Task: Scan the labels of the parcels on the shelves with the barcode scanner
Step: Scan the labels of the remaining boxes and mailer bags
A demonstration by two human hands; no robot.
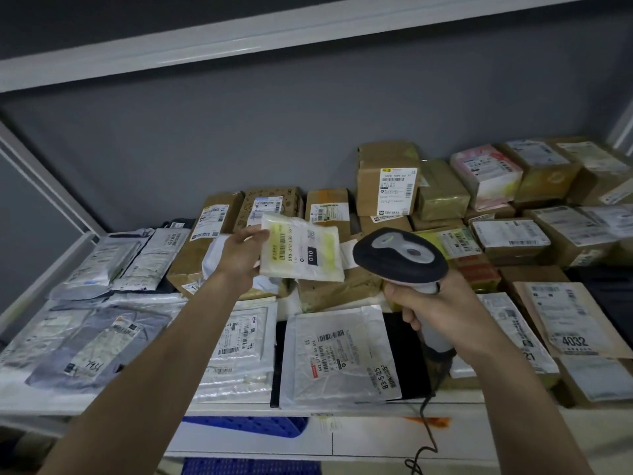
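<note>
While the left hand (239,255) pinches a small parcel (301,253) above the shelf (239,407), the right hand (435,303) grips the barcode scanner (400,257) beside it; seemingly many parcels remain unscanned.

Two hands are seen, the left hand (236,255) and the right hand (442,303). One scanner (400,257) is counted, with one cable (428,437) hung from it. One small packet (301,252) is held up. One shelf (239,407) is loaded with parcels: roughly a dozen flat mailers (342,351) are counted at the front and left, and roughly fifteen cardboard boxes (387,180) at the back and right; an exact figure cannot be given where they overlap. Two blue crates (246,425) are seen below.
</note>
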